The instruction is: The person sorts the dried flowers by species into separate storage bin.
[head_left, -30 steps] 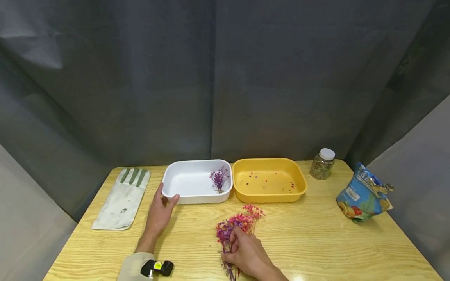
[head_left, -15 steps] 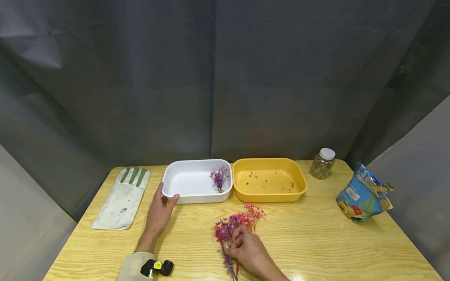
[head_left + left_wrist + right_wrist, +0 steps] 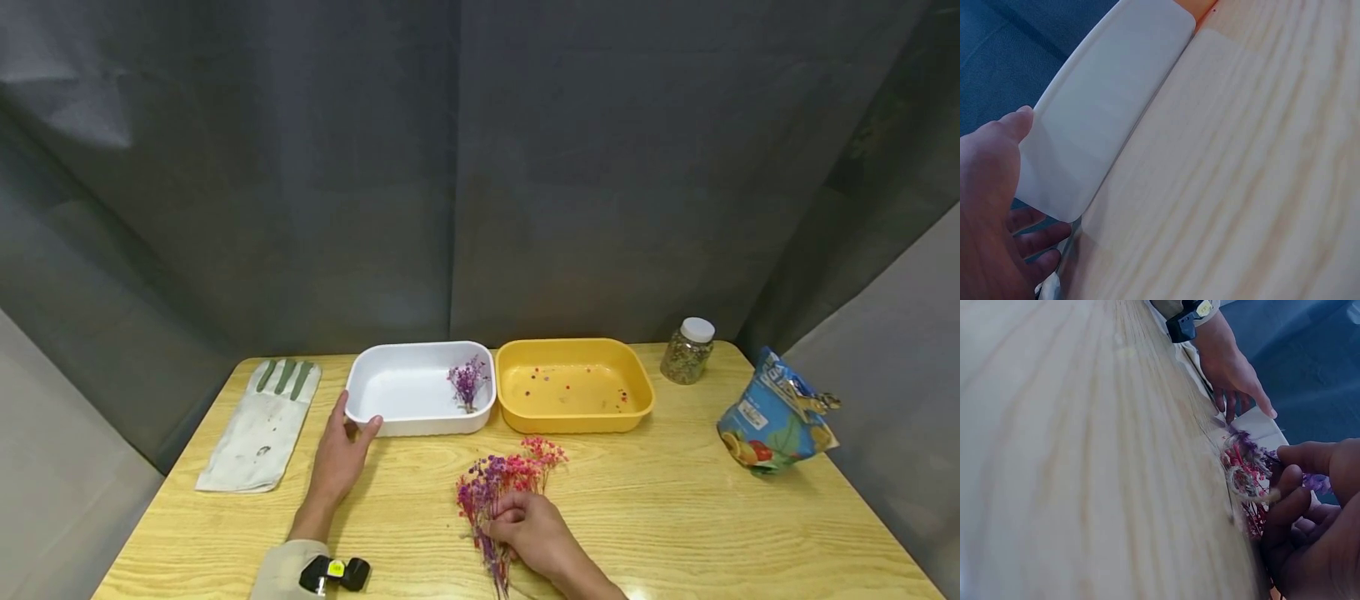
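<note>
In the head view my left hand holds the near left corner of a white plastic tub, thumb at the front rim and fingers round the end. The left wrist view shows that thumb at the rim of the white tub. My right hand pinches thin stems of purple dried flowers between thumb and fingertips. Pink dried flowers lie behind and beside them on the table. Close up, the right hand partly covers the stems and a pale twine loop.
A small purple bunch lies in the white tub. Beside it stands a yellow tub with scattered petals. A lidded jar and a blue snack bag stand right; work gloves lie left on the wooden table.
The right hand has shifted slightly over the bunch, and the purple stems have turned and spread a little beside the pink ones. The left hand stays at the white tub.
</note>
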The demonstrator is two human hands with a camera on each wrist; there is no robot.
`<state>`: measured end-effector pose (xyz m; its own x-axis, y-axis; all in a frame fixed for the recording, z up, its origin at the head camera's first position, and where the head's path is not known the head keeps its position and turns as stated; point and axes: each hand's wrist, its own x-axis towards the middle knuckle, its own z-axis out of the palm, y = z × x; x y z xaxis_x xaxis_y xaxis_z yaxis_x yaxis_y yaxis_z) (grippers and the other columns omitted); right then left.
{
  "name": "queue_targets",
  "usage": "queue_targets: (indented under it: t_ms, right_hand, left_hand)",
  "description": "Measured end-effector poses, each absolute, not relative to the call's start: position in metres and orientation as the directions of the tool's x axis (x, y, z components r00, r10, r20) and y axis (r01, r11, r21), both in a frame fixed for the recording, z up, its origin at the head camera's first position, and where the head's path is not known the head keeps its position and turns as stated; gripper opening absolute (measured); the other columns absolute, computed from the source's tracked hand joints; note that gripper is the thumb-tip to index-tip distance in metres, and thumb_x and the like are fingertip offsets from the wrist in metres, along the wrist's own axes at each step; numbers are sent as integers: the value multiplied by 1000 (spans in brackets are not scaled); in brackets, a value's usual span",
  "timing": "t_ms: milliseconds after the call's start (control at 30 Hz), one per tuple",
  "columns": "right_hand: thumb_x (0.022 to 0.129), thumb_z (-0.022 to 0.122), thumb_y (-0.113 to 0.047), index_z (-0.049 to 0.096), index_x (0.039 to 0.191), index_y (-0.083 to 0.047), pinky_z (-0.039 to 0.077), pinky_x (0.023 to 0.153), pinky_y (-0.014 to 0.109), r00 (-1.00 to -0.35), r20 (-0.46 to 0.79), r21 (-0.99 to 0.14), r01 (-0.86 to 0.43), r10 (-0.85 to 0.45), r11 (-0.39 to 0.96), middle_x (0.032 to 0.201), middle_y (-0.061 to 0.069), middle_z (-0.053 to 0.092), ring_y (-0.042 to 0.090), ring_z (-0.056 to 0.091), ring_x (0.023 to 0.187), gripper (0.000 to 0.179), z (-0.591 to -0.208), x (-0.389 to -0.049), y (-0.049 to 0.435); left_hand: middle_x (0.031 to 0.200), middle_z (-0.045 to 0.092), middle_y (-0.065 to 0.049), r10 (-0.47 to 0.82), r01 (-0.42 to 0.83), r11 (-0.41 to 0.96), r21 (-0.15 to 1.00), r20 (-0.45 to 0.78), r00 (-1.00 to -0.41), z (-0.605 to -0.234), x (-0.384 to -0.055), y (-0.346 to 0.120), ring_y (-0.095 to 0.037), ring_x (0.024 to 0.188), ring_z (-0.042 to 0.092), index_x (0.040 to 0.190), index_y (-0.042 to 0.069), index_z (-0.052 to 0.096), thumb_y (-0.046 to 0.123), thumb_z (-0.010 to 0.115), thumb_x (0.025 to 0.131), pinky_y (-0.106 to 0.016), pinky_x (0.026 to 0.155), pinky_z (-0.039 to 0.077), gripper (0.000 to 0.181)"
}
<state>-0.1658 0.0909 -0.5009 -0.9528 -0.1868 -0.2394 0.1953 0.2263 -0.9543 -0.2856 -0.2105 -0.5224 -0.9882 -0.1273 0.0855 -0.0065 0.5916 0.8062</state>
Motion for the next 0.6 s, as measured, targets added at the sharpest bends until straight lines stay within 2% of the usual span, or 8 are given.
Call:
queue_targets:
  t_ms: [300,600]
  right_hand:
    - [85,73,-20,65,100,0,39,45,20,-932,-285,-952,249,-224,176,68,-3,62,6,45,46,26,-498,-167,92]
    - [84,72,-18,61,102,-1,40,46,21,-937,-249,-965,220,-243,143,63,-5,54,8,46,46,28,-495,-168,96]
  left_hand:
    - [145,44,-19,-128,-7,592,806,86,-988,-522,-284,-210,-34,127,51,157,19,10,65,53,89,-54,106,38,93]
    - [142,46,-18,-125,-12,589,808,77,-989,-521,-282,-210,-32,126,50,157,19,9,67,52,88,-53,107,37,94]
